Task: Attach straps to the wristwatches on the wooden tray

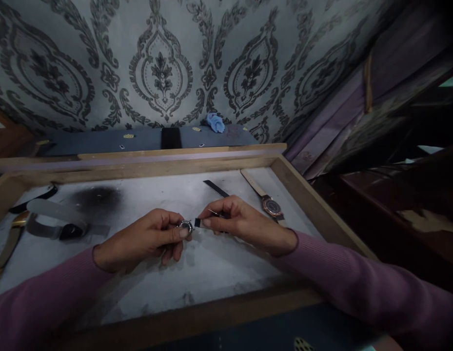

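Observation:
Near the middle of a shallow wooden tray (146,170), my left hand (149,239) pinches a small round silver watch case (186,226) between thumb and fingers. Just to its right, my right hand (241,222) grips a dark strap end (197,222), which sits close to the case with a slight gap. A thin pointed metal tool (214,213) also sticks out between the right fingers. Behind that hand a dark strap piece (215,188) lies on the white surface, its lower end hidden by the fingers.
A watch with a beige-lined strap (272,206) lies at the right. Several watches and straps, one gold-toned (19,220), lie at the left. Beyond the tray are a dark phone-like object (170,138) and a crumpled blue cloth (215,123).

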Tool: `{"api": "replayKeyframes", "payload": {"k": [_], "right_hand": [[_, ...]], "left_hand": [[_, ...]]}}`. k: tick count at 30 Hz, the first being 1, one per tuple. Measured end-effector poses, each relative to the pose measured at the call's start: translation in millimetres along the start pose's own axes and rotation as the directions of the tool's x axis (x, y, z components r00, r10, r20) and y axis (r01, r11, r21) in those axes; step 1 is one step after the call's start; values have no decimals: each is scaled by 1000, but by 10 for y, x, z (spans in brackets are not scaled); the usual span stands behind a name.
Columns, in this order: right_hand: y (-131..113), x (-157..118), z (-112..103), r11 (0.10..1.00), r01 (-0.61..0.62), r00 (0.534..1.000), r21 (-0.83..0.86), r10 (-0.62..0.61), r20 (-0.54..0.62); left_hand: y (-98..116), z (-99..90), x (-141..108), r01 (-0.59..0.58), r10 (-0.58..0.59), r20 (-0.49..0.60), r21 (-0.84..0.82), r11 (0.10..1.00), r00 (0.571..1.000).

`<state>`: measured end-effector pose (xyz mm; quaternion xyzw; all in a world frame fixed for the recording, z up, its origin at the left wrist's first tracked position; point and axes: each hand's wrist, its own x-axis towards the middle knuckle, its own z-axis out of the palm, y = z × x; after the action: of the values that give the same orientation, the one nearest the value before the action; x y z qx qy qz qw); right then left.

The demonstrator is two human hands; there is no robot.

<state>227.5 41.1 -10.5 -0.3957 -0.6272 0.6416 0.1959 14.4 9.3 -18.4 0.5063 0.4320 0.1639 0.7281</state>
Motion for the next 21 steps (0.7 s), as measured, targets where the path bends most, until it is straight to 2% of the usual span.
{"api": "replayKeyframes", "payload": {"k": [21], "right_hand": [[5, -12, -12, 999, 45, 998, -29, -44, 40]], "left_hand": [[47, 13, 10, -51, 59, -31, 212, 976, 998]]}}
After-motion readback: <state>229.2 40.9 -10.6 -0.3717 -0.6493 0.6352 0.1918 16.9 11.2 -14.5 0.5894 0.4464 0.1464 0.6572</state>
